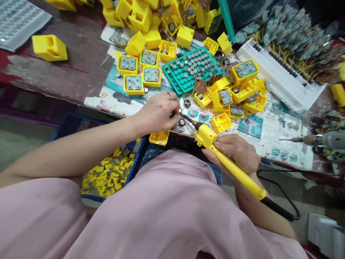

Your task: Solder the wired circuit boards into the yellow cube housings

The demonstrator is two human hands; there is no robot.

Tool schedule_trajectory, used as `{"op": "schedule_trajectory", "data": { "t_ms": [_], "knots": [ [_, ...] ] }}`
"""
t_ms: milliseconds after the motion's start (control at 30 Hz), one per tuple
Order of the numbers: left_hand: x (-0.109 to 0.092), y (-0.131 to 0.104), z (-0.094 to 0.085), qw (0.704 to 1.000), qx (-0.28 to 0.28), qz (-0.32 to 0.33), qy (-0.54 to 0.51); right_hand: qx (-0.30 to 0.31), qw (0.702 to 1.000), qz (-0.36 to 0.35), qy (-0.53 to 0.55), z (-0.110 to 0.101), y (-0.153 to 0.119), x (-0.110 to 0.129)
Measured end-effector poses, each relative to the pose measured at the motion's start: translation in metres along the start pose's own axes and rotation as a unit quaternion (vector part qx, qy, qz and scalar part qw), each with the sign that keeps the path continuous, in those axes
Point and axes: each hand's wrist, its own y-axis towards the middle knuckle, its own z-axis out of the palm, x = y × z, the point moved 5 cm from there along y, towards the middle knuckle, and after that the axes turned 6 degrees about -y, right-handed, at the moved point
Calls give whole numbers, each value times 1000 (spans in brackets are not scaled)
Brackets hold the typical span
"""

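Observation:
My right hand (238,151) grips a yellow soldering iron (229,162), its tip pointing up and left. Close to that tip, my left hand (161,109) is closed in a pinch, with a ring on one finger. A small round metal part shows at its fingertips, but I cannot make out exactly what they hold. Below the left hand, a yellow plastic housing (159,137) lies at the table's front edge. Small round speakers (187,103) lie beside the iron's tip. An opened yellow housing (221,122) sits just above the right hand.
A teal tray (172,81) of small round metal parts lies mid-table. Yellow housings (141,16) are heaped behind it. At right stand a white foam strip (285,77) with wired parts and an electric screwdriver (323,140). A blue crate (134,158) of yellow pieces sits below left.

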Motion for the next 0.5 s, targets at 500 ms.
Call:
{"op": "schedule_trajectory", "data": {
  "t_ms": [500],
  "knots": [
    [1,1,1,1000,-2,4,-4,-22,996,89,24,-11,-19,-16]
  ]
}}
